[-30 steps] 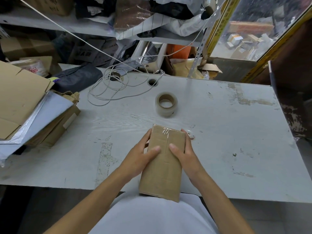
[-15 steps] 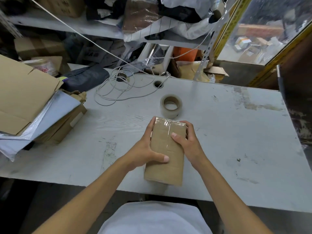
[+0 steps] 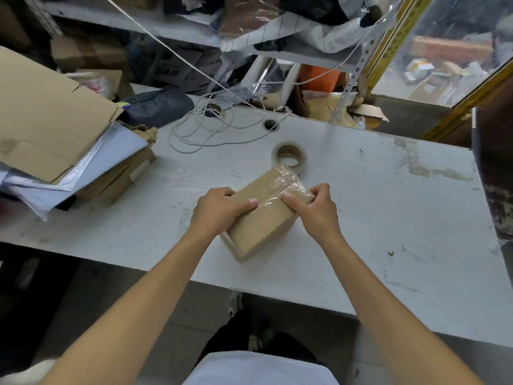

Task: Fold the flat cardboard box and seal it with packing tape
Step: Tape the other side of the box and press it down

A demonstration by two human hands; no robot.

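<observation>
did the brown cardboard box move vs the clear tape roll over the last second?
Yes. The brown cardboard box has turned clockwise; its taped far end now nearly meets the clear tape roll, gripped by left hand and right hand.

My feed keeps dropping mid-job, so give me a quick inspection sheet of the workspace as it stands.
Surface: white table, scuffed and stained.
Job's things: cardboard box, folded, lying angled, clear tape across its far end; packing tape roll just behind it.
Clutter: flat cardboard pile with white mailers at left; dark bag.
Hands: left hand and right hand both grip the box.
Cables: white cord coiled near the table's grommet hole.
Surroundings: crowded shelf behind, window at right.
</observation>
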